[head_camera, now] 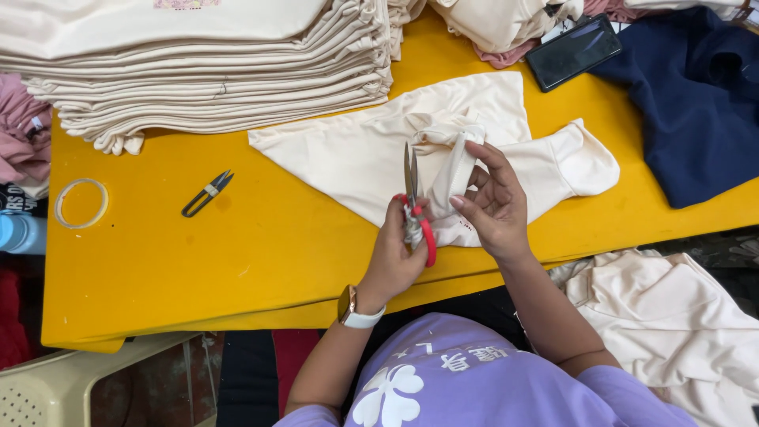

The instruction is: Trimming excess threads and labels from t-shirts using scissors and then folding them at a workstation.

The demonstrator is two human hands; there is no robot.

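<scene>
A yellow table (237, 245) fills most of the view. At its far left edge stands a tall stack of folded cream garments (205, 71). A navy garment (696, 103) lies at the far right, and another cream garment (672, 324) hangs below the table's near right edge. A pink cloth (24, 134) sits at the far left, with the corner of a cream plastic chair (71, 387) below the table.

In the middle of the table lies a cream garment (356, 154), spread flat with one sleeve reaching right. The right hand (494, 202) lifts a fold of this garment off the table, pinching the fabric between thumb and fingers, which are closed on the cloth. The left hand (395, 249), with a watch (356, 310) on its wrist, is closed around the red handle of a pair of thread snips (415, 205); the blades point upward, just beside the raised fold.

A dark phone (573, 51) rests near the far edge, partly on pale cloth. A second pair of snips (207, 192), dark, lies alone on the bare table to the left, and a clear tape ring (81, 202) lies near it, further left.
</scene>
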